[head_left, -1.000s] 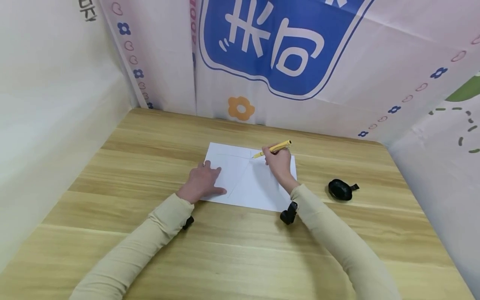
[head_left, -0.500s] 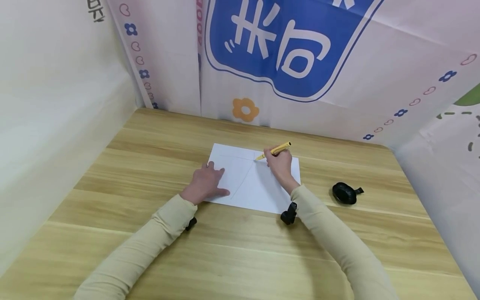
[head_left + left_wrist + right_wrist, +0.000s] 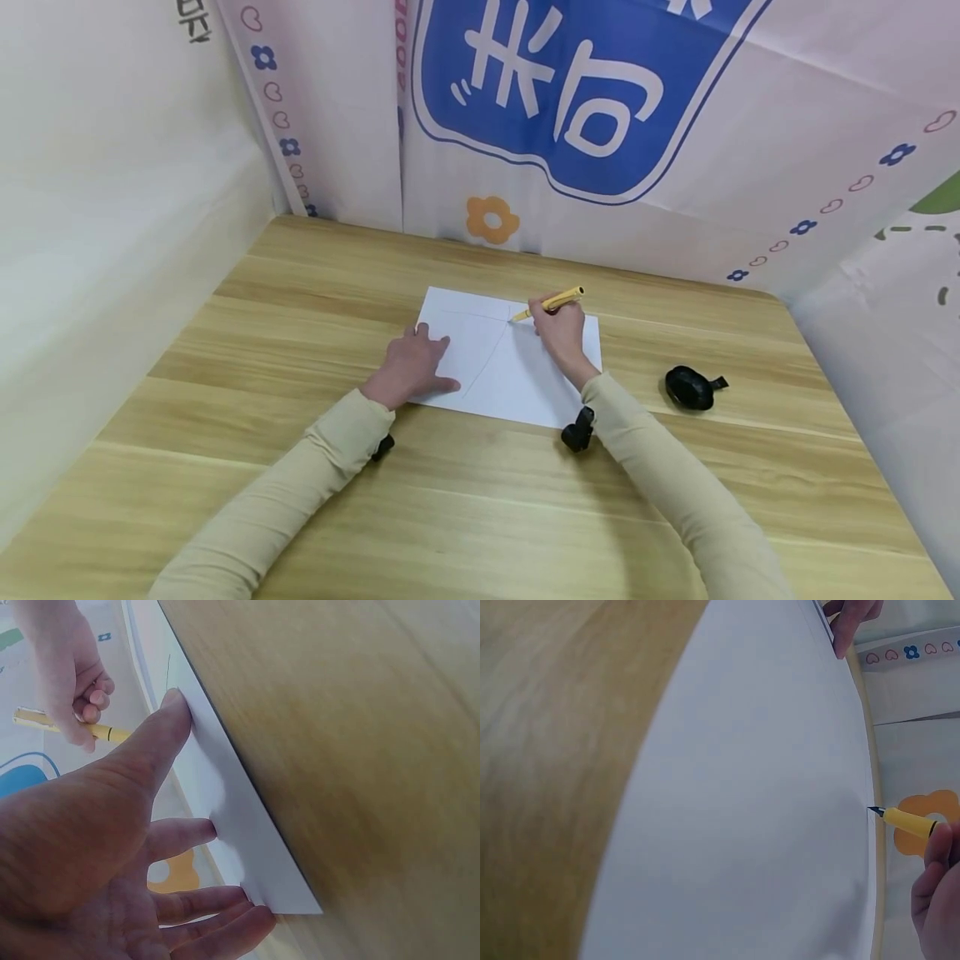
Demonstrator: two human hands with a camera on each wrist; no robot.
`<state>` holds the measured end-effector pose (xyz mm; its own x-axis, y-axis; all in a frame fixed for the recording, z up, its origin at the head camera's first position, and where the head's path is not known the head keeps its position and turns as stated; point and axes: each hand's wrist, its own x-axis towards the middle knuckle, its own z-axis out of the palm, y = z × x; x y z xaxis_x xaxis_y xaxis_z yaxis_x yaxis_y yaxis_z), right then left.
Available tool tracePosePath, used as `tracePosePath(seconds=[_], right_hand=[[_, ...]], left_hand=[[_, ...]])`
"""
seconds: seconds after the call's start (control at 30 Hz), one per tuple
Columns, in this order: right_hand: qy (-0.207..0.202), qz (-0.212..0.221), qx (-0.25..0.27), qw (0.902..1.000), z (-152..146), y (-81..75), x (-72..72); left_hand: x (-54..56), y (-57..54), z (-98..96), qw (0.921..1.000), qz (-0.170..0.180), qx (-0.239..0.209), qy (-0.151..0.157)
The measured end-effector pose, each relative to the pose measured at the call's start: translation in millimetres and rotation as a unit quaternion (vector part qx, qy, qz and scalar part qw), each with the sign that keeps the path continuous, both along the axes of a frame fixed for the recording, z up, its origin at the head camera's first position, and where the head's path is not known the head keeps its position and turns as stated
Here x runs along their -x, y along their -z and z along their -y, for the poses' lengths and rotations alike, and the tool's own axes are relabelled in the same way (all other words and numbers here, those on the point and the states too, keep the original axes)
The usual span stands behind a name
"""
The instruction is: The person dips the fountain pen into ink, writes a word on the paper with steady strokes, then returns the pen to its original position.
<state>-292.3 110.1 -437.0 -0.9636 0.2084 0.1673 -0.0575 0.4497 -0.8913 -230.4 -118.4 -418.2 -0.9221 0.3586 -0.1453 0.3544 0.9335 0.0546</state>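
Observation:
A white sheet of paper (image 3: pixel 480 367) lies on the wooden table, with a thin horizontal line near its top, a short upright stroke and a long slanting line. My left hand (image 3: pixel 408 365) rests on the sheet's left side, fingers and thumb spread. In the left wrist view its thumb (image 3: pixel 174 705) and fingertips press the paper. My right hand (image 3: pixel 558 329) pinches a yellow fountain pen (image 3: pixel 555 300) over the upper right part of the sheet. The dark nib (image 3: pixel 875 811) is right at the paper, where the drawn lines meet.
A black oval object with a short strap (image 3: pixel 688 388) lies to the right of the paper. Black wrist devices (image 3: pixel 577 429) sit under both cuffs. Printed fabric walls (image 3: pixel 337 125) border the wooden table (image 3: pixel 465 508) at the back and sides.
The head view has shifted slightly, moving the whole scene a little to the right. The pen tip has moved slightly down to the top of the slanting line. The left hand stays put.

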Motion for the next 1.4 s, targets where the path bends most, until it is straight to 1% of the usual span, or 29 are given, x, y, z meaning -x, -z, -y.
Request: tracePosePath(seconds=[0.27, 0.6, 0.83, 1.07, 1.23, 1.4], right_hand=[[0.003, 0.018, 0.012, 0.9998, -3.3, 1.3, -3.1], [0.012, 0.019, 0.004, 0.9997, -8.8, 2.0, -8.4], [0.012, 0.019, 0.018, 0.9996, -13.7, 3.2, -15.1], [0.011, 0.028, 0.019, 0.9994, -17.7, 4.0, -20.3], [0.012, 0.025, 0.028, 0.9992, -21.2, 5.0, -23.3], [0.012, 0.026, 0.035, 0.9990, -24.5, 6.6, -26.4]], left_hand=[[0.7, 0.5, -1.2, 1.0000, 0.001, -0.001, 0.002], [-0.7, -5.4, -2.2, 0.9999, 0.010, 0.008, -0.004], [-0.1, -5.0, -2.7, 0.9999, 0.014, 0.002, -0.001], [1.7, -2.6, -3.0, 0.9998, 0.017, 0.008, -0.001], [2.7, -1.1, -2.3, 0.9998, 0.017, -0.003, 0.005], [3.2, -0.8, -1.6, 0.9996, 0.025, -0.010, 0.005]])
